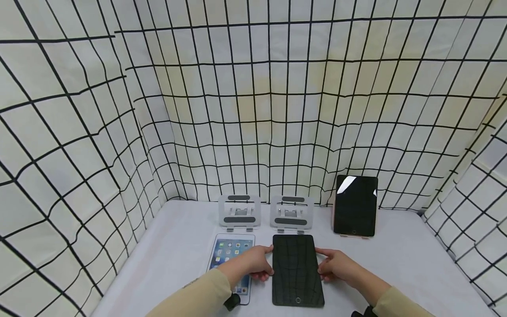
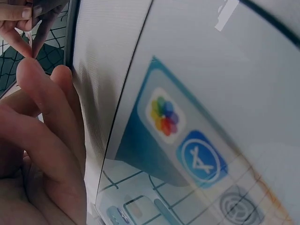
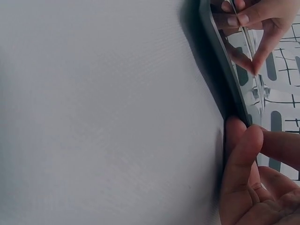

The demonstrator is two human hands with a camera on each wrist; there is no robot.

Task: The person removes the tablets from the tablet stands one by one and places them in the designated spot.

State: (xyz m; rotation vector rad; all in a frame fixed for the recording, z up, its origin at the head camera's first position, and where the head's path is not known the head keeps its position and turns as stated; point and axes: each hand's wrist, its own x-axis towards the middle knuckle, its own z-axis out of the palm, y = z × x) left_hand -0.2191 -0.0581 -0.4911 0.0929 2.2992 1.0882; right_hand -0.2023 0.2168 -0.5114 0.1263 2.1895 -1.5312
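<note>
A black tablet (image 1: 297,270) lies screen up between both hands, its home button toward me. My left hand (image 1: 255,262) holds its left edge, and my right hand (image 1: 336,266) pinches the right edge. In the right wrist view, the fingers (image 3: 241,154) meet the tablet's dark rim (image 3: 225,61), with shadow beneath. Under my left forearm lies a white tablet (image 1: 231,252), lit with app icons and partly covered. Close up, the left wrist view shows its screen (image 2: 234,93) beside the left fingers (image 2: 51,117).
Two light-coloured folding stands (image 1: 239,212) with dark grey pads are side by side behind the tablets; the right stand (image 1: 292,214) is directly behind the black one. Another dark tablet (image 1: 355,207) stands upright at the back right. Grid-patterned cloth walls (image 1: 253,110) surround the white table (image 1: 174,246).
</note>
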